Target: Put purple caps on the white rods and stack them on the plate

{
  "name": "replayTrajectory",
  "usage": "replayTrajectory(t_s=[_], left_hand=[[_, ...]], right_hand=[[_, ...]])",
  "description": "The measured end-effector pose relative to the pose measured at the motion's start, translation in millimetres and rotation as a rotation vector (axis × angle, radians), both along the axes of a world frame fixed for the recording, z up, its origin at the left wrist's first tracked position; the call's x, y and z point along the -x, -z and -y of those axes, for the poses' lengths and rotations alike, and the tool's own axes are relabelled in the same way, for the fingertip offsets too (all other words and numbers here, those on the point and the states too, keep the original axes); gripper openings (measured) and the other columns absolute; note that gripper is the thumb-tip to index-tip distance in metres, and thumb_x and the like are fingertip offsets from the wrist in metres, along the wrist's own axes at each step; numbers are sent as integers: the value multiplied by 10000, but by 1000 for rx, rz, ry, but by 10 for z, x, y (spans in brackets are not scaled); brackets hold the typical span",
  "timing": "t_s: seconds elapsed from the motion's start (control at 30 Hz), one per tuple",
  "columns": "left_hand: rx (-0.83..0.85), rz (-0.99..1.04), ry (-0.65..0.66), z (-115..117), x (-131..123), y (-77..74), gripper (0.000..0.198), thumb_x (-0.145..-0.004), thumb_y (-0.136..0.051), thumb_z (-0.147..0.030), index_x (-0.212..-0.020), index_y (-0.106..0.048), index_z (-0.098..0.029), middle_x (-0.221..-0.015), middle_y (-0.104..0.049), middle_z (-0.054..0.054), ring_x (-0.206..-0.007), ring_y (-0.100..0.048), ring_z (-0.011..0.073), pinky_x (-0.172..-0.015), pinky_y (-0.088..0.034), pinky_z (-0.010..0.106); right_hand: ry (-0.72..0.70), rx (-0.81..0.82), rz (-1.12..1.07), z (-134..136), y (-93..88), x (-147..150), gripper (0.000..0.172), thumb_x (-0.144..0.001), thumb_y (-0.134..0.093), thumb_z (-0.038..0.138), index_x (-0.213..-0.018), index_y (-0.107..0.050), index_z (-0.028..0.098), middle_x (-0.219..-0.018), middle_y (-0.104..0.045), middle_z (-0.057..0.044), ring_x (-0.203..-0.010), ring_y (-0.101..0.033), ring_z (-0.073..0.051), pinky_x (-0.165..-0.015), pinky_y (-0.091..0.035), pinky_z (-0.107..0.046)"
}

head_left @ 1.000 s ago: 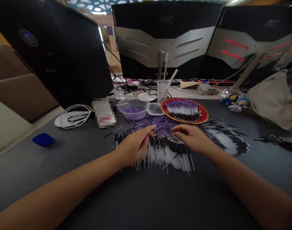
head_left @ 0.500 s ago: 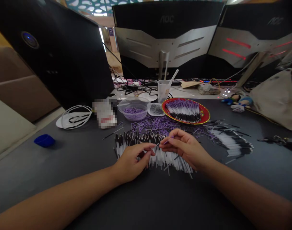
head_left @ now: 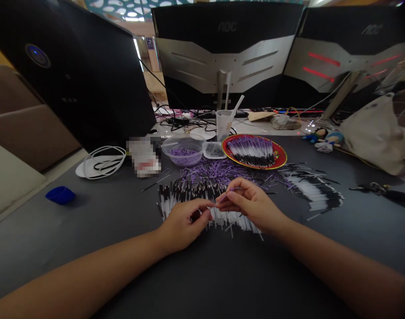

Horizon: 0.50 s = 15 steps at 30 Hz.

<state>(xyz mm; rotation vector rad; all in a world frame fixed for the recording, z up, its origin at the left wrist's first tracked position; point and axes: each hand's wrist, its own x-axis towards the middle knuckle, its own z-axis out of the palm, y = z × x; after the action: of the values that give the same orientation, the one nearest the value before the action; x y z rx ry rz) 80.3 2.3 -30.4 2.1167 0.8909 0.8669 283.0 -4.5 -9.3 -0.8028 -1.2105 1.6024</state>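
My right hand [head_left: 253, 204] is closed in a pinch on a small purple plastic piece [head_left: 226, 195], whose knobbed end shows near the thumb. Touching its fingertips are those of my left hand [head_left: 185, 223], closed around a thin white stick that is mostly hidden now. Both hands hover over a dense row of white-and-black thin sticks [head_left: 237, 219] lying side by side on the dark table. Just behind them spreads a loose heap of purple pieces [head_left: 212, 170].
Behind the heap stand a transparent bowl [head_left: 185, 161], a small tray [head_left: 214, 150], a red plate [head_left: 282, 159] of assembled sticks and a cup [head_left: 224, 126]. More sticks [head_left: 317, 192] lie right, near keys [head_left: 375, 188]. A blue cap [head_left: 60, 195] and coiled cable [head_left: 104, 161] lie left.
My right hand has moved slightly left, bringing the purple piece up to my left fingertips. The white stick's tip, visible between the hands before, is now covered. The whole view has shifted a little.
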Motion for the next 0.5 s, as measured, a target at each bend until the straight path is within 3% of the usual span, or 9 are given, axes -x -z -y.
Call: replayTrajectory(t_s=[0.3, 0.5], left_hand=[[-16, -42, 3, 10, -3, 24, 144, -893, -481, -257, -937, -595, -182, -726, -649, -10, -589, -576, 83, -547, -452, 189], [-67, -68, 26, 44, 6, 3, 137, -898, -466, -240, -898, -589, -179, -719, -645, -11, -611, -583, 93, -581, -456, 212]], right_hand=[[-1, -54, 84, 36, 21, 19, 249, -774, -670, 308, -798, -446, 204, -842, -691, -19, -789, -692, -159, -812, -546, -379], [-11, -123, 266, 72, 3, 2, 141, -811, -621, 312, -820, -579, 178, -855, -690, -48, -796, -688, -158, -794, -556, -352]])
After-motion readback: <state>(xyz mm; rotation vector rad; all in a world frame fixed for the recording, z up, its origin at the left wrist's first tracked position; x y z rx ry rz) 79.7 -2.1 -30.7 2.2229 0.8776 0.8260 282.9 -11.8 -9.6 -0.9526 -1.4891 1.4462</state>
